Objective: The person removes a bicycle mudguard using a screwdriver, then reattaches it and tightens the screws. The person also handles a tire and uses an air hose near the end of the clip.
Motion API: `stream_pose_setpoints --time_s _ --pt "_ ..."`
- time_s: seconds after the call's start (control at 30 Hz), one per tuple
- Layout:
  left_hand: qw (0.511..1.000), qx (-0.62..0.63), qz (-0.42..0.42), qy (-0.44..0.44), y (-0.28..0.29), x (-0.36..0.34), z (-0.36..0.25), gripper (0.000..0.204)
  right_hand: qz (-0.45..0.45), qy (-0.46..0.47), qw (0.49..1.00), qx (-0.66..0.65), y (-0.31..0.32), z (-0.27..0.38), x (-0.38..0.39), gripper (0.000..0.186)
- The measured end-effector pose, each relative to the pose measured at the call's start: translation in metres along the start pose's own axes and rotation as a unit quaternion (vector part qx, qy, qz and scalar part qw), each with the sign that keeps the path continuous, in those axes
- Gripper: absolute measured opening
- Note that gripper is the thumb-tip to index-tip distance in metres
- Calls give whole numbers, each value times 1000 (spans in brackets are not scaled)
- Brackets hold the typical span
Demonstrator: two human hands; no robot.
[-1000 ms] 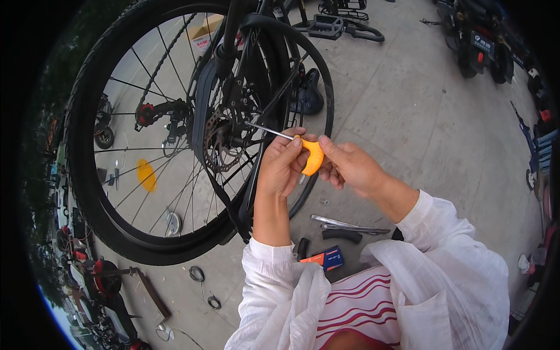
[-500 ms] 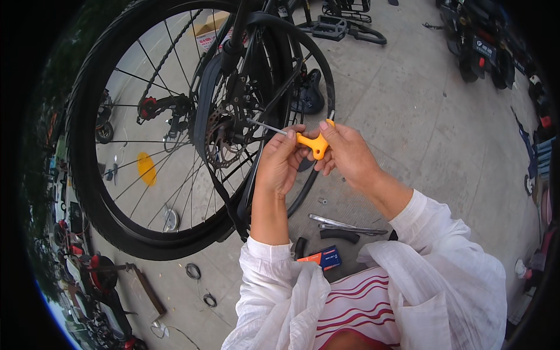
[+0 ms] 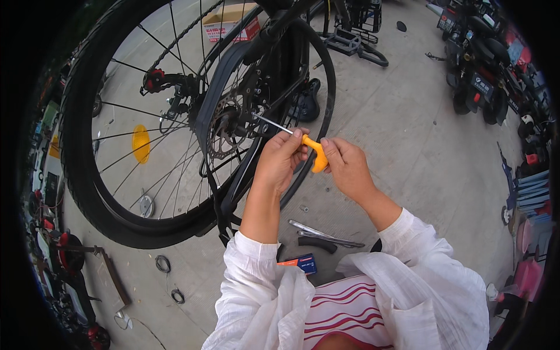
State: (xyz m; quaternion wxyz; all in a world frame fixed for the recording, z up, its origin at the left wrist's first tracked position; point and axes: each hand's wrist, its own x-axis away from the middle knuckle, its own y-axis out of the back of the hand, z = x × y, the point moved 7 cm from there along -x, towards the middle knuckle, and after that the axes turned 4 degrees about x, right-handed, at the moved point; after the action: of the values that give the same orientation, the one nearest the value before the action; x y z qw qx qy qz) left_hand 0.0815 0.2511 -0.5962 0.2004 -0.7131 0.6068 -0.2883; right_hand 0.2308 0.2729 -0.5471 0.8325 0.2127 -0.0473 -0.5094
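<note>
A yellow-handled hex wrench point(image 3: 319, 156) with a thin steel shaft is held between both hands. My left hand point(image 3: 275, 156) pinches it where the shaft meets the handle. My right hand point(image 3: 350, 169) is closed on the handle's other side, its thumb on top. The shaft's tip reaches the brake caliper area beside the disc rotor point(image 3: 213, 129) of a bicycle wheel point(image 3: 76, 169); whether it sits in a bolt is too small to tell. A dark frame tube point(image 3: 217, 90) and black fender point(image 3: 331, 87) surround the spot.
Metal strips point(image 3: 324, 234), a black curved piece point(image 3: 317, 244) and a blue-orange box point(image 3: 304, 263) lie close to me. Cable coils point(image 3: 163, 264) rest at left. Beyond the wheel are a carton point(image 3: 230, 26), pedal point(image 3: 341, 42) and saddle point(image 3: 306, 104). Parked scooters point(image 3: 478, 87) stand at far right.
The wrench handle has turned, so one arm that pointed up is no longer visible. My right hand has rotated with it. The whole view has shifted somewhat.
</note>
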Motion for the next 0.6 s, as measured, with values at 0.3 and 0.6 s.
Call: stream_pose_setpoints --time_s 0.3,0.6 --pt "1000 -7 13 12 -3 4 -3 28 131 -222 859 -442 -27 -21 12 34" --pt "995 29 -11 -91 -33 0 -23 28 -118 91 988 27 13 28 8 19"
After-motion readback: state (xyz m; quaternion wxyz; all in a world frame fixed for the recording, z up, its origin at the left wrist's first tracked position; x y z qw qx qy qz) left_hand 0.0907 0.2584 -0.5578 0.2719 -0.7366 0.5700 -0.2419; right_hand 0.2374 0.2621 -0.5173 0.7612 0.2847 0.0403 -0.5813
